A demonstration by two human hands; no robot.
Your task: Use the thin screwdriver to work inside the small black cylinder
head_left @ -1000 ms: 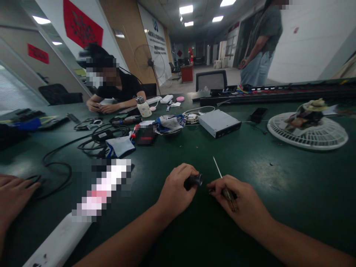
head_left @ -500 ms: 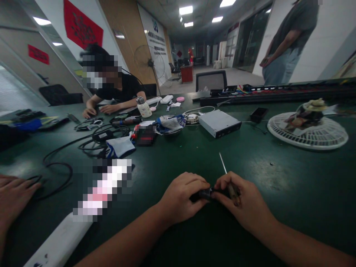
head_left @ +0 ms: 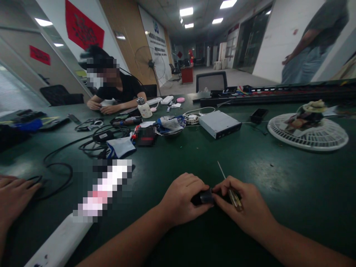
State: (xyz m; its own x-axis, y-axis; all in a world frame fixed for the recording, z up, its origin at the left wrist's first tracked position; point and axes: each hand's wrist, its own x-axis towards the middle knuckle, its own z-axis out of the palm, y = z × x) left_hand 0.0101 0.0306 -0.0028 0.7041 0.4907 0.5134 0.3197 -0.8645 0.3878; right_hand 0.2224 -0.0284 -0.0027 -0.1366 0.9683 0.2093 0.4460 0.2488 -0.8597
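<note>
Fluorescent-lit office hall stretches away beyond a long bench topped with dark green matting (head_left: 280, 211), and on my feed everything sits around the two hands low in the frame. My left hand (head_left: 182, 200) is curled closed around a short black cylinder (head_left: 204, 197), whose end sticks out past the fingers toward the right hand (head_left: 244, 204). That right hand pinches a screwdriver (head_left: 236, 199) by its clear amber handle, with the fingertips (head_left: 218, 194) against the cylinder's end. Its thin steel shaft (head_left: 221, 170) points off toward 11 o'clock, touching nothing.

Around the hands, a silver metal drive box (head_left: 219, 124) sits on the mat at 1 o'clock, and a round white fan guard (head_left: 307, 139) lies flat at 2 o'clock with a clump of objects on it. Coiled black cables (head_left: 104, 142) lie at 10 o'clock, and a white strip (head_left: 62, 239), partly pixelated, reaches in at 8 o'clock. Another person's hand (head_left: 15, 189) rests at 9 o'clock. A seated person (head_left: 116, 89) is at 11 o'clock, and a standing person (head_left: 314, 44) is at 1 o'clock beyond the bench.
</note>
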